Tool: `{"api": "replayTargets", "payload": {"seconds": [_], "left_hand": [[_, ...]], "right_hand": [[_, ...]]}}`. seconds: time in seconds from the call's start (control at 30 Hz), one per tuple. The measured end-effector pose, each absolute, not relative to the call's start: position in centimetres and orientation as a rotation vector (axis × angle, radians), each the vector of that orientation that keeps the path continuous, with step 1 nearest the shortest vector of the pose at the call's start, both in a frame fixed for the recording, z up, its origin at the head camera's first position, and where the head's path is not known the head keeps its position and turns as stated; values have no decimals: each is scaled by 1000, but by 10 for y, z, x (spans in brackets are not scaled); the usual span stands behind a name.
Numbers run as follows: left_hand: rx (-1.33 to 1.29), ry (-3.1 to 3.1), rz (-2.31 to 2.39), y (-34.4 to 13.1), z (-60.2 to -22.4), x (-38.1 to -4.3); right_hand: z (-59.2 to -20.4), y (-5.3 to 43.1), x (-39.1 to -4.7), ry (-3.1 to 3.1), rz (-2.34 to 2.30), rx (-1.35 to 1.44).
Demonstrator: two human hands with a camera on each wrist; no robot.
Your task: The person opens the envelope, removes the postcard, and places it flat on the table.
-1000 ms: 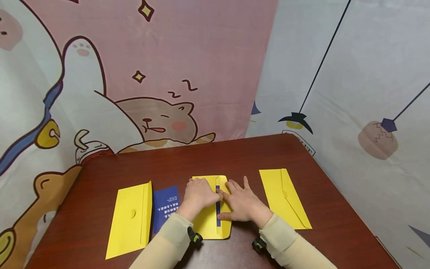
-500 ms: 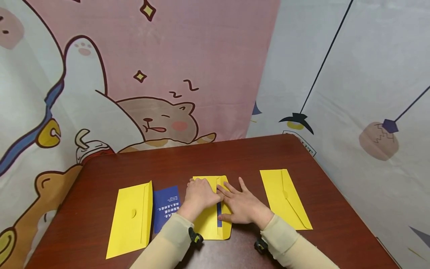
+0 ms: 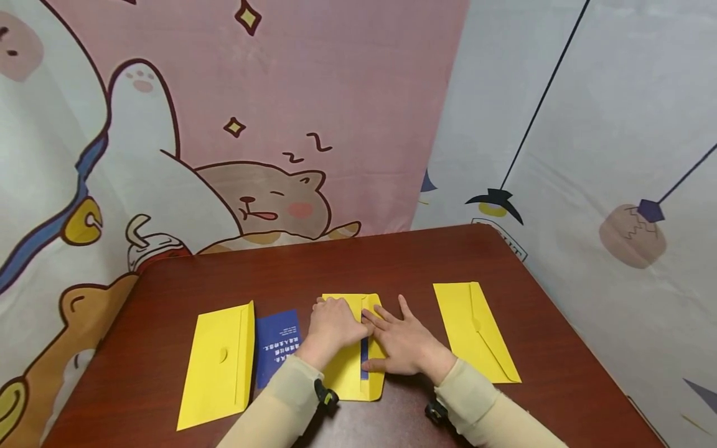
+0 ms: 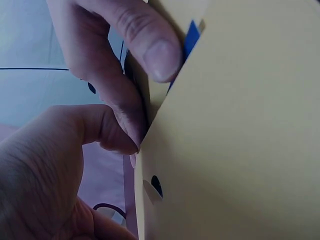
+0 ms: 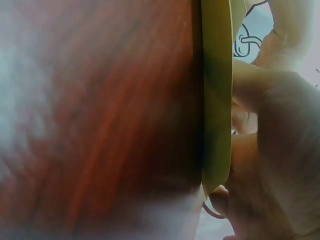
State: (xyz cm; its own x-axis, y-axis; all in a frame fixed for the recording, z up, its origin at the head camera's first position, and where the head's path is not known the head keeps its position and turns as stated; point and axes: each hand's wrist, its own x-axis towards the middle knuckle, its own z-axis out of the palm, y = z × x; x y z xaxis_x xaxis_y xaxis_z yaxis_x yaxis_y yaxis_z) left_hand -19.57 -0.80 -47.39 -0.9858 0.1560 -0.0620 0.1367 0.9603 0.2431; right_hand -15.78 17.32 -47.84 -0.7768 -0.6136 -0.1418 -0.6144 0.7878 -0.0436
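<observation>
A yellow envelope (image 3: 346, 376) lies on the table with its flap unfolded to the right. Most of a blue card (image 3: 365, 354) is hidden inside it; a narrow strip shows along the opening. Across the envelope, my left hand (image 3: 334, 330) has curled fingers, and its thumb holds the opening's edge. My right hand (image 3: 407, 339) spreads its fairly straight fingers over the flap, fingertips and thumb on the strip of card. In the left wrist view, the blue card's corner (image 4: 190, 41) sticks out past the envelope's front (image 4: 240, 125), beside a right-hand finger.
Left of the hands lie another yellow envelope (image 3: 215, 367) and a blue card with white print (image 3: 277, 342). A third yellow envelope (image 3: 476, 333), flap folded over, lies to the right. The brown table (image 3: 403, 258) meets a cartoon-printed cloth (image 3: 358, 112) behind.
My right fingers have shifted slightly over the flap and are drawn a little closer together. The left hand has hardly moved.
</observation>
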Motion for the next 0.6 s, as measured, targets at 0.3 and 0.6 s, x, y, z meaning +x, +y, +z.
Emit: {"api": "replayTargets", "payload": {"seconds": [0.3,0.6], "left_hand": [[225,3017,394,-7,-474,-194],[186,2999,425,-9,-472,-194]], "right_hand": [[-476,174,-156,2847,20,-962],[-471,191,-154,2820,0,-924]]}}
